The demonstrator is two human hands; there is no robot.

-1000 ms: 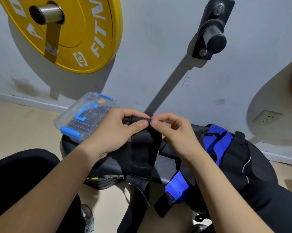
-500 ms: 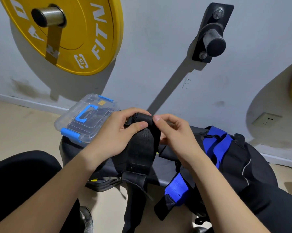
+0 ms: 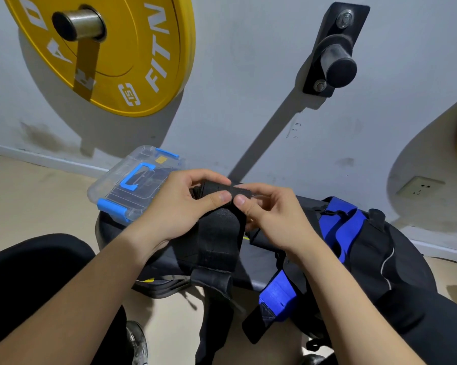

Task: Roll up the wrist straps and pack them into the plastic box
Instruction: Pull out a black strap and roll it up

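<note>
A black wrist strap is partly rolled at its top end, and the rest of it hangs down over the bench's front edge. My left hand pinches the roll from the left with thumb and fingers. My right hand pinches it from the right, the two thumbs nearly touching. A blue and black wrist strap lies to the right on the bench, one end hanging off the front. The clear plastic box with blue handle and blue latches stands closed at the bench's left end, behind my left hand.
The black padded bench stands against a grey wall. A yellow weight plate hangs on a peg at upper left, and a bare black wall peg sticks out at upper right. My dark-clothed knees are at lower left and right.
The roll at the strap's top has grown thicker as both hands turned it. Less of the strap hangs below the hands now. The box and the blue strap have stayed put.
</note>
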